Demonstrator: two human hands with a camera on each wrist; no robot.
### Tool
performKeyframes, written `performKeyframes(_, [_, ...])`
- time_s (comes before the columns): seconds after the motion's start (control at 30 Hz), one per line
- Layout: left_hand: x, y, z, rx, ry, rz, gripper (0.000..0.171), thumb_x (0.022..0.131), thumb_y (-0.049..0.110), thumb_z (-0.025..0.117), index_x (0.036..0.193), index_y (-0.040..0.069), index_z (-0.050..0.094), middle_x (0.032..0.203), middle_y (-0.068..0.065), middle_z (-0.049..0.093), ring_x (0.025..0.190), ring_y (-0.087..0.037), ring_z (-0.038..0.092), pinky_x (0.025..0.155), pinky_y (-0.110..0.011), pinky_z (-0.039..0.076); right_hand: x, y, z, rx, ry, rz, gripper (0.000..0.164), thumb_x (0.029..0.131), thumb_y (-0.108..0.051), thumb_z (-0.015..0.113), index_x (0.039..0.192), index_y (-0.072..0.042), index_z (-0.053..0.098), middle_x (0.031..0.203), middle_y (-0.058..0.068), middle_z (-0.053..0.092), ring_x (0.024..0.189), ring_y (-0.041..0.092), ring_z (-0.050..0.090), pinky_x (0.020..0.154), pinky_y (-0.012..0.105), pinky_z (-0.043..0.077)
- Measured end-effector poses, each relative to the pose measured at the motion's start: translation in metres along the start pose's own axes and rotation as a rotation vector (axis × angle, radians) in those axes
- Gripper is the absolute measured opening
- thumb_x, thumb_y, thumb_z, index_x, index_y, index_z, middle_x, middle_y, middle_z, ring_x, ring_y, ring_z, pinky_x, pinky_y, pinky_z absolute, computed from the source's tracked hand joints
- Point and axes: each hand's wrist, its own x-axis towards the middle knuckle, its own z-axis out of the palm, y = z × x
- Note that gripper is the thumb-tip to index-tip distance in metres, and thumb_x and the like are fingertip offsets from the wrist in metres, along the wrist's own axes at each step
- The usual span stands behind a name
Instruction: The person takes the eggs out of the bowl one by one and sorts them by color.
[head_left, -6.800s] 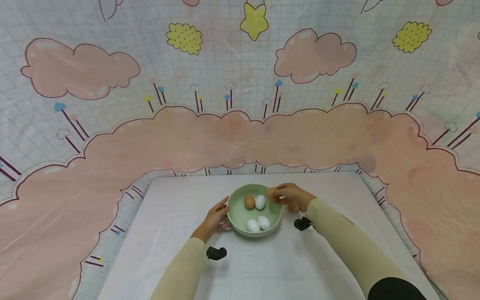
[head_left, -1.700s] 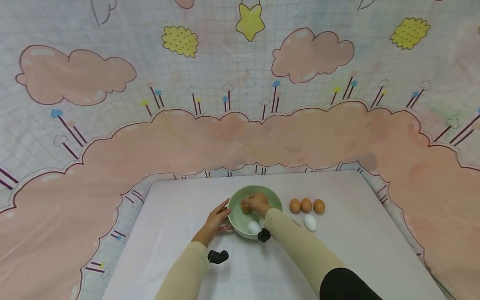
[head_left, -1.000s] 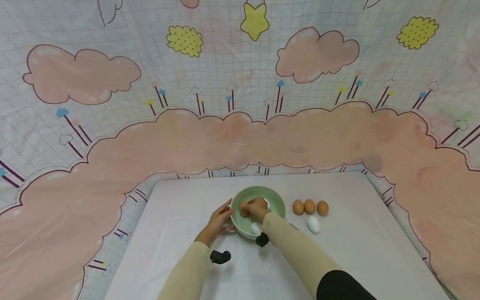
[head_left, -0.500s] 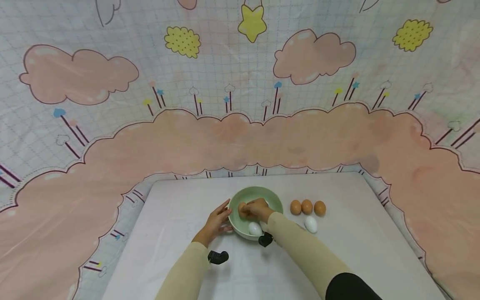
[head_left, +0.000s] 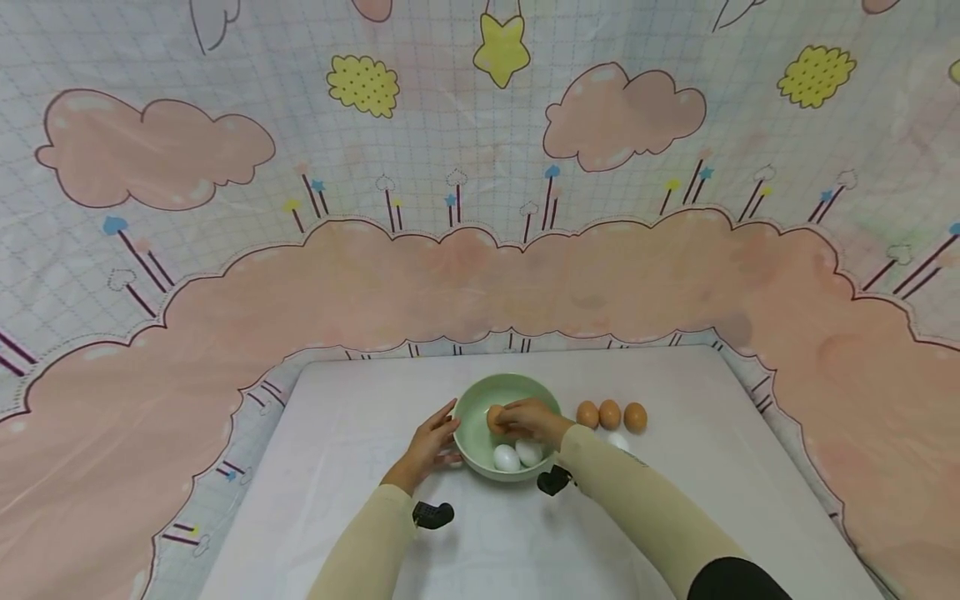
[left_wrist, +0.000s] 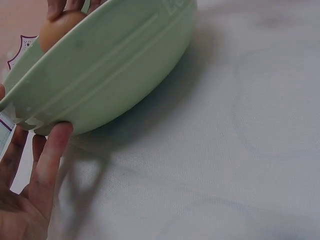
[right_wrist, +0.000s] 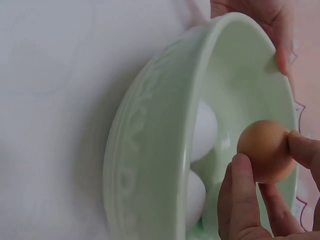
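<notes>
In the head view a pale green bowl (head_left: 471,442) stands on the white table. My right hand (head_left: 536,419) reaches inside it and pinches a brown egg (head_left: 494,419) between thumb and fingertips. The right wrist view shows this egg (right_wrist: 265,150) up close, raised near the far wall. Two white eggs (head_left: 506,457) lie side by side in the near part of the bowl. My left hand (head_left: 426,447) steadies the bowl's left side, its fingers extended along the rim and outer wall. In the left wrist view its fingers (left_wrist: 52,150) touch the wall from below.
Right of the bowl, three brown eggs (head_left: 610,414) sit in a row on the table (head_left: 690,500). A white egg (head_left: 618,441) lies just in front of them, partly hidden by my right sleeve (head_left: 637,483). A patterned cloth (head_left: 480,283) hangs behind the table.
Within the last half second my right hand has shifted slightly right with the brown egg, uncovering the second white egg. Since the oldest frame, a white egg has moved from bowl to table.
</notes>
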Motion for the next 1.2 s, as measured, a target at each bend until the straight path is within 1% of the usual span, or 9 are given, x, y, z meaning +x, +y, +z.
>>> performKeyframes(0.03, [0.001,-0.001,-0.001,-0.002,0.000,-0.002,0.055,0.101,0.024,0.057,0.153,0.021,0.038,0.158,-0.023,0.024,0.130,-0.044,0.048,0.080,-0.050,0.060,0.020,0.016,-0.008,0.003,-0.020,-0.017,0.047,0.080,-0.008,0.079,0.121,0.009,0.063,0.109,0.023,0.069,0.098,0.030,0.070,0.083,0.035,0.060])
performKeyframes(0.1, [0.000,-0.001,-0.002,-0.003,-0.014,0.008,0.055,0.100,0.027,0.059,0.152,0.024,0.040,0.158,-0.025,0.023,0.127,-0.041,0.052,0.080,-0.049,0.060,0.016,0.014,-0.012,0.004,-0.008,-0.008,0.046,0.081,-0.007,0.079,0.121,0.009,0.063,0.108,0.023,0.069,0.097,0.030,0.070,0.081,0.033,0.060])
performKeyframes(0.17, [0.000,-0.002,-0.003,-0.007,-0.021,0.015,0.055,0.099,0.029,0.060,0.151,0.025,0.042,0.158,-0.025,0.023,0.126,-0.040,0.052,0.080,-0.049,0.060,0.007,0.007,-0.014,0.005,0.037,0.039,0.046,0.084,-0.001,0.074,0.125,0.012,0.058,0.110,0.024,0.068,0.097,0.030,0.070,0.083,0.033,0.060])
performKeyframes(0.23, [0.000,-0.001,-0.003,-0.010,-0.021,0.012,0.055,0.099,0.029,0.061,0.151,0.026,0.042,0.158,-0.024,0.023,0.127,-0.040,0.052,0.082,-0.050,0.059,0.006,0.008,-0.019,0.032,0.042,0.046,0.047,0.084,-0.001,0.075,0.125,0.012,0.058,0.102,0.019,0.071,0.087,0.023,0.071,0.077,0.030,0.061])
performKeyframes(0.27, [0.000,-0.001,-0.003,-0.009,-0.018,0.010,0.055,0.099,0.029,0.060,0.151,0.026,0.042,0.158,-0.024,0.022,0.128,-0.040,0.051,0.082,-0.051,0.059,-0.016,-0.008,-0.017,0.045,0.066,0.069,0.047,0.085,0.003,0.072,0.127,0.014,0.056,0.101,0.019,0.071,0.086,0.022,0.070,0.079,0.031,0.061])
performKeyframes(0.37, [0.001,-0.001,-0.001,-0.012,0.008,-0.018,0.054,0.101,0.025,0.058,0.152,0.024,0.040,0.159,-0.021,0.024,0.131,-0.043,0.047,0.083,-0.052,0.058,-0.022,-0.008,-0.025,0.080,0.055,0.071,0.047,0.085,0.004,0.070,0.129,0.014,0.055,0.096,0.013,0.069,0.082,0.018,0.068,0.078,0.032,0.061])
performKeyframes(0.63, [0.001,0.001,0.001,-0.001,0.013,-0.023,0.054,0.102,0.023,0.056,0.153,0.024,0.039,0.158,-0.021,0.026,0.132,-0.043,0.046,0.083,-0.052,0.059,-0.035,-0.016,-0.048,0.057,-0.002,0.045,0.049,0.091,0.000,0.065,0.135,0.014,0.049,0.106,0.016,0.066,0.082,0.014,0.067,0.080,0.028,0.060])
performKeyframes(0.93, [-0.001,0.003,0.000,0.002,-0.005,-0.025,0.055,0.102,0.026,0.056,0.153,0.023,0.036,0.159,-0.022,0.023,0.134,-0.045,0.043,0.085,-0.052,0.058,-0.041,-0.018,-0.067,0.077,0.013,0.011,0.052,0.091,-0.001,0.065,0.138,0.014,0.046,0.121,0.026,0.063,0.081,0.013,0.069,0.080,0.028,0.060])
performKeyframes(1.2, [-0.001,0.003,0.001,0.007,0.005,-0.033,0.054,0.102,0.026,0.055,0.153,0.025,0.037,0.159,-0.020,0.025,0.132,-0.041,0.047,0.085,-0.052,0.058,-0.045,-0.017,-0.082,0.109,-0.037,-0.005,0.053,0.095,-0.003,0.061,0.141,0.015,0.040,0.135,0.031,0.052,0.091,0.014,0.066,0.089,0.030,0.057])
